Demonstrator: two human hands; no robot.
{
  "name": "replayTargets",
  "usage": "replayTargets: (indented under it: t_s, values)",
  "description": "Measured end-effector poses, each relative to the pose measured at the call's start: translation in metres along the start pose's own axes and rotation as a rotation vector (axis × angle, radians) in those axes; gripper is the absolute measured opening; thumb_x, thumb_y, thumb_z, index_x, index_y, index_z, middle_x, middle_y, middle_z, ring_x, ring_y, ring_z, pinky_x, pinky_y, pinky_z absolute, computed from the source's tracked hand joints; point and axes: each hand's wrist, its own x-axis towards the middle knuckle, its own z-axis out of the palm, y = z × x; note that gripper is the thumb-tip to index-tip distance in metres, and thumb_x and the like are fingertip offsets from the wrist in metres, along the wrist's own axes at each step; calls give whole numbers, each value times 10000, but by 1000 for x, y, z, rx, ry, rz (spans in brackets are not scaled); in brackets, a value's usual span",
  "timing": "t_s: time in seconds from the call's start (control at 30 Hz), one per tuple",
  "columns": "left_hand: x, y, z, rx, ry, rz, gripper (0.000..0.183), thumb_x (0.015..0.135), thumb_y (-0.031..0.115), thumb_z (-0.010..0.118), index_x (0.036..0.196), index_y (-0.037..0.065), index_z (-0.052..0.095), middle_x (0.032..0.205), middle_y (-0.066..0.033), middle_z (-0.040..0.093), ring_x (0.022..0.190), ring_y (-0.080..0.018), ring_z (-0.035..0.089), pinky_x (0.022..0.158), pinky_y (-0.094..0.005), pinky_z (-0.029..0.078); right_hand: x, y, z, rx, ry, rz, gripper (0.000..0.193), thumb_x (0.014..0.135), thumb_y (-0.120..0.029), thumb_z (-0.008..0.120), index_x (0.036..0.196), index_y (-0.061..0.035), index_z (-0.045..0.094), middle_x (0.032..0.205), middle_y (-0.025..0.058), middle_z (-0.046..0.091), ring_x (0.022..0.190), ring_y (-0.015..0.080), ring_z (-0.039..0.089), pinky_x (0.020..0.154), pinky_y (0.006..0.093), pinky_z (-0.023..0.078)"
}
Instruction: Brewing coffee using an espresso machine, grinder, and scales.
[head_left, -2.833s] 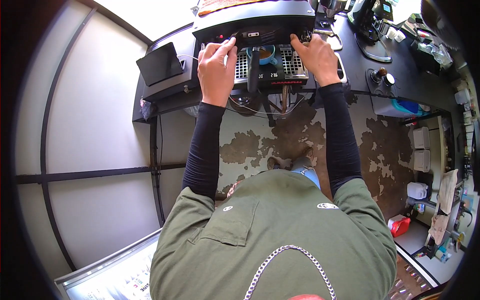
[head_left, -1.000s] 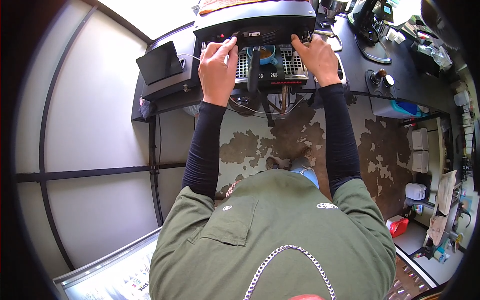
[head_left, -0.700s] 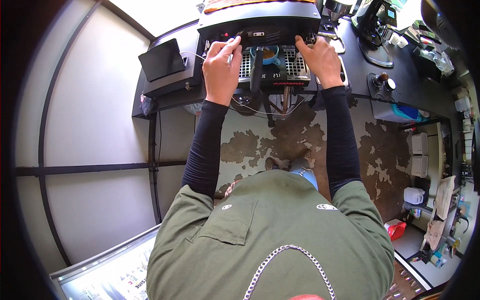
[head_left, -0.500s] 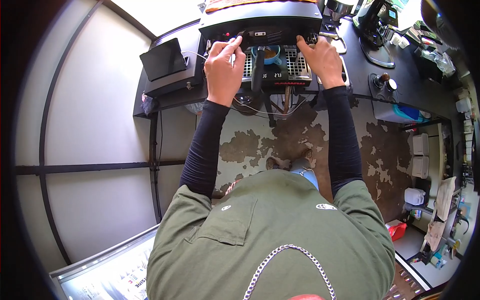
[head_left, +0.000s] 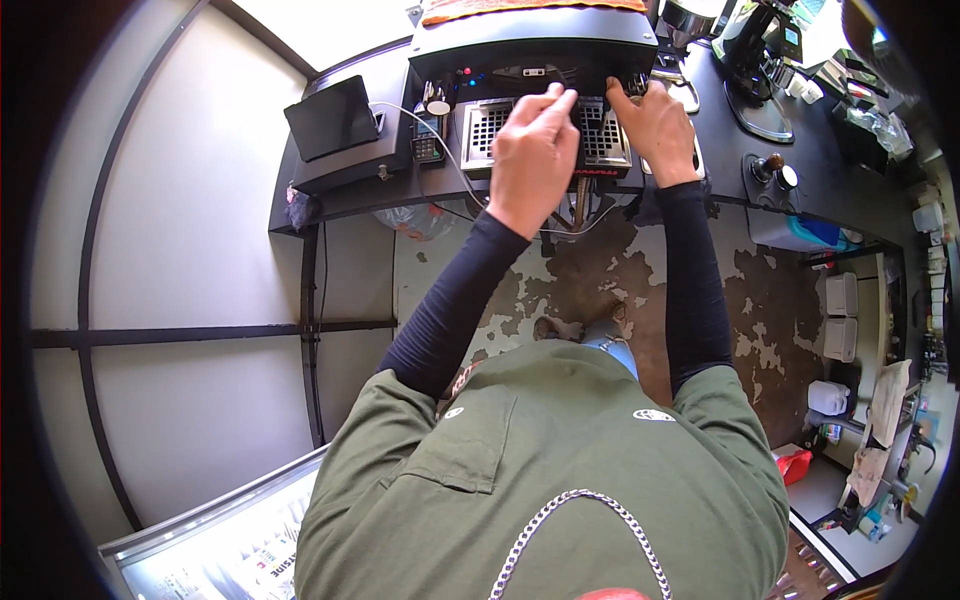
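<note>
A black espresso machine (head_left: 540,42) stands before me on the dark counter. My left hand (head_left: 538,165) is over the middle of its drip tray (head_left: 482,135), fingers stretched forward and slightly blurred, with no object visible in them. Behind this hand the blue cup and the black portafilter handle are hidden. At the machine's right front corner my right hand (head_left: 655,132) has its fingers curled about a dark and silver knob (head_left: 638,86), thumb apart on the near side. A matching silver knob (head_left: 437,104) at the left stands untouched.
Left of the machine are a black tablet (head_left: 328,118) and a card terminal (head_left: 428,140), with a white cable trailing past the tray. Toward the right lie a tamper (head_left: 768,163) and a grinder (head_left: 745,50). An orange cloth (head_left: 530,10) covers the machine's top.
My left hand has left the machine's left side and swung right to the middle of the drip tray, covering the cup. My right hand stays at the right corner knob.
</note>
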Motion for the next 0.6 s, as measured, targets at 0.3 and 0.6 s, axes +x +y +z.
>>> replayTargets:
  t_s: [0.3, 0.6]
  values:
    - [-22, 10, 5, -276, -166, 109, 425, 950, -6, 587, 1373, -48, 565, 1403, -260, 583, 1288, -392, 591, 1085, -408, 471, -3, 6, 2, 34, 27, -11, 658, 890, -604, 649, 931, 48, 731, 869, 304, 730, 903, 453, 734, 816, 496, 588]
    - [-136, -2, -32, -545, -891, -277, 180, 956, 177, 733, 958, -1, 757, 743, -94, 684, 652, -133, 609, 590, -309, 482, -2, 5, 1, 23, 27, -13, 667, 890, -613, 656, 947, 49, 709, 850, 280, 738, 873, 440, 742, 764, 481, 603]
